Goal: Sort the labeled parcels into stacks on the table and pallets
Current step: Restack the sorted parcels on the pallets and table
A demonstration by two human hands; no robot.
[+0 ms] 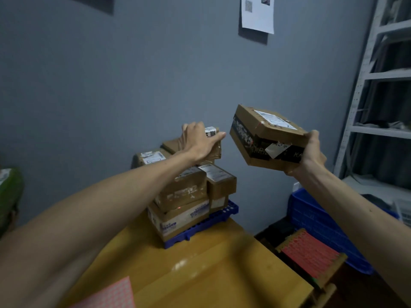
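Note:
A stack of brown cardboard parcels (184, 192) with white labels stands on a blue pallet (222, 218) at the far end of the yellow table (211, 270). My left hand (198, 141) grips a small brown parcel (214, 142) on top of that stack, fingers curled over its labelled end. My right hand (311, 150) holds a flat brown parcel (264, 136) with black tape and a white label in the air, tilted, to the right of the stack.
A grey wall stands right behind the stack. A blue plastic crate (315, 218) and a red grid on a wooden frame (311, 254) sit low on the right. White metal shelving (378, 76) fills the right edge. A pink patterned sheet (111, 296) lies on the table's near left.

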